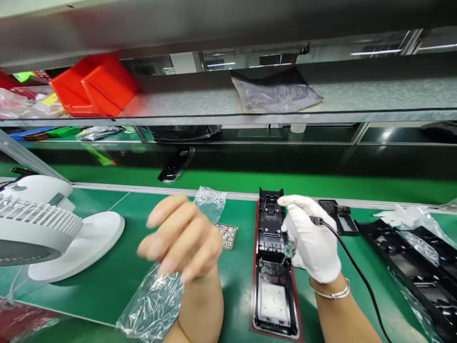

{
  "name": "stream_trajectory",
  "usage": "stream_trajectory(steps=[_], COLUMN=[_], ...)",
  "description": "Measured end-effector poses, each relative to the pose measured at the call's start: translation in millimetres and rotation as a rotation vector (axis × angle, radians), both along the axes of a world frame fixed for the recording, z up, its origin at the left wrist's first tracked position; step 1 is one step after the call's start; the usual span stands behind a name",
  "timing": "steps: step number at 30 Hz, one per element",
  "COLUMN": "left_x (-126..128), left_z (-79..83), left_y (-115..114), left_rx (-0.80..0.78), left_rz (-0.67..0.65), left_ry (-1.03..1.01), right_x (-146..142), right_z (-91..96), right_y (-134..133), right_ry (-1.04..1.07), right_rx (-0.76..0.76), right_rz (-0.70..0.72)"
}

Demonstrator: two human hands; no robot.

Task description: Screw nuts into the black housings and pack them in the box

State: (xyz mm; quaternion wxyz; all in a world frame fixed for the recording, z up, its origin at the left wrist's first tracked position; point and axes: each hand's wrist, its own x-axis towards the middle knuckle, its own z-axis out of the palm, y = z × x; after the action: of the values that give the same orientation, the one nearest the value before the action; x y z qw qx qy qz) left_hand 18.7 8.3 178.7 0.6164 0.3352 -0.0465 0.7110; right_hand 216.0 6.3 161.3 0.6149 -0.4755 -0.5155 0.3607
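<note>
My right hand [312,240], in a white glove, grips a corded electric screwdriver [290,247]. Its see-through front end points down at a long black plastic housing [273,267] with a red rim, which lies lengthwise on the green bench. A white block [273,302] sits in the housing's near end. My left hand [185,238] is bare and raised left of the housing, slightly blurred, with fingers loosely bent and apart; nothing shows in it. Just beyond that hand lies a small tray of screws [227,236]. Clear plastic bags [152,302] lie below and behind the left hand.
A white fan [76,245] stands at left. Black plastic parts [410,267] and a white glove [402,216] lie at right, a smaller black part [341,219] behind my right hand. Overhead, a metal shelf [185,97] holds a red bin [94,85] and a grey bag [276,90].
</note>
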Motion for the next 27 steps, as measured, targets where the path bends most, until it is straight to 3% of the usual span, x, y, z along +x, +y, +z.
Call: stream_trajectory(steps=[2, 4, 9, 16, 22, 27], left_x=[9, 15, 21, 24, 28, 30], left_z=[10.1, 14.8, 12.1, 12.8, 8.4, 6.7], left_y=[15, 26, 34, 31, 35, 37], left_rx=[-0.027, -0.153, -0.314, -0.335, -0.290, -0.247], left_rz=[-0.069, -0.114, -0.118, -0.058, 0.096, 0.126], left_ry=[-0.094, -0.075, -0.040, -0.043, 0.082, 0.158], right_x=[0, 0, 1, 1, 1, 1], right_z=[-0.8, -2.5, -6.4, -7.2, -6.3, -7.4], right_y=[0, 2, 3, 3, 4, 3], right_ry=[0.015, 0.033, 0.034, 0.027, 0.021, 0.023], right_rx=[-0.022, -0.041, -0.059, -0.053, -0.025, -0.029], right_rz=[-0.005, 0.000, 0.014, 0.014, 0.021, 0.020])
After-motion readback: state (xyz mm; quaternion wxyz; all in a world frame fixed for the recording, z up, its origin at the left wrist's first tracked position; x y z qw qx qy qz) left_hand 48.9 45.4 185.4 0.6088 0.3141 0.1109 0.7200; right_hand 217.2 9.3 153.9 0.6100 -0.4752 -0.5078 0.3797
